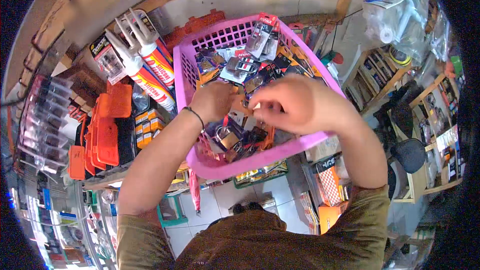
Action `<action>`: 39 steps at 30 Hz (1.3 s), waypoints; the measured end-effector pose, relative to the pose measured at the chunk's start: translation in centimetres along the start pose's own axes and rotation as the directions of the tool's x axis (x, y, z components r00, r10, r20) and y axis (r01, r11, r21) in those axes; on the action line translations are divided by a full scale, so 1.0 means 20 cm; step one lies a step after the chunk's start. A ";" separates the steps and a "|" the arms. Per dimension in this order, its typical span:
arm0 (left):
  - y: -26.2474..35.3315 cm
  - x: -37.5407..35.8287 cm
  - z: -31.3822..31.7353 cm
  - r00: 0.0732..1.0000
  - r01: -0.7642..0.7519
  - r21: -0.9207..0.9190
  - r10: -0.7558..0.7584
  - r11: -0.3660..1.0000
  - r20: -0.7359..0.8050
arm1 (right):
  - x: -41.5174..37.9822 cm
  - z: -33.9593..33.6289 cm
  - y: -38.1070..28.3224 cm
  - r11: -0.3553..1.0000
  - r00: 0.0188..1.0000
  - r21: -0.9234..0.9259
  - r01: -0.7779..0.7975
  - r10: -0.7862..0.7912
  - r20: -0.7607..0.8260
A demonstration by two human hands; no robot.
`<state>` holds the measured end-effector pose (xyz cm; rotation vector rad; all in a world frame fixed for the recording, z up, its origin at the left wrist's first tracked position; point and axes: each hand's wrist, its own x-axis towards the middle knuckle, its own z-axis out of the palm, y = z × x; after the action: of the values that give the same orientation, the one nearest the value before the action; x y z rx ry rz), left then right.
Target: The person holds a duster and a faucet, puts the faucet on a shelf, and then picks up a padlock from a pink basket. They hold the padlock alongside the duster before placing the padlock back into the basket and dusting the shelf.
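Note:
A pink plastic basket sits in front of me, filled with several packaged padlocks on black and orange cards. My left hand is inside the basket with its fingers curled down among the packs. Beside it, over the basket's middle, my right hand has its fingers pinched on a padlock pack; the item itself is mostly hidden under the fingers. A loose brass padlock lies just below my hands. A dark band circles my left wrist.
Sealant cartridges lean on the shelf left of the basket, above orange cases and small yellow boxes. Bagged goods hang at upper right over wooden shelves. Tiled floor and boxes lie below the basket.

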<state>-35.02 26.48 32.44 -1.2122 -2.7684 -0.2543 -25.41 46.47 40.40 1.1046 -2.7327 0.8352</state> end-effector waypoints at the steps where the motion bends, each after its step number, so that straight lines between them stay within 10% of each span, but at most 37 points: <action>1: 0.04 0.00 -0.04 0.974 0.138 0.051 -0.145 0.989 0.171 | 0.05 0.00 0.07 0.996 1.000 -0.086 -0.011 0.012 0.007; 6: 0.01 0.02 0.00 0.909 0.301 0.004 -0.288 0.954 0.301 | 0.09 0.11 0.20 0.859 0.832 -0.475 -0.192 0.399 0.386; 13: -0.12 -0.01 0.15 0.912 0.384 -0.389 -0.280 0.837 0.299 | 0.05 0.14 0.25 0.921 0.902 -0.351 -0.169 0.287 0.321; 15: -0.09 0.00 0.10 0.889 0.454 -0.485 -0.344 0.747 0.303 | 0.06 0.14 0.26 0.894 0.846 -0.107 -0.436 0.447 0.290; 18: -0.03 0.02 0.00 0.858 0.488 -0.317 -0.379 0.813 0.347 | 0.05 0.15 0.31 0.887 0.965 -0.398 -0.235 0.263 0.016; 26: -0.01 0.02 -0.04 0.863 0.434 -0.305 -0.488 0.848 -0.129 | 0.07 0.14 0.34 0.844 0.904 -0.323 -0.428 0.397 -0.159; 33: 0.01 0.03 -0.09 0.796 0.493 -0.490 -0.600 0.719 -0.081 | 0.09 0.21 0.39 0.880 0.942 -0.343 -0.328 0.279 -0.186; 39: 0.05 0.03 -0.11 0.775 0.376 -0.424 -0.531 0.824 -0.343 | 0.10 0.25 0.38 0.813 0.937 -0.471 -0.342 0.335 -0.100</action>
<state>-34.62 27.06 34.70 -0.3882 -2.5994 -0.9533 -31.29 47.20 33.27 0.5168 -2.9250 0.1398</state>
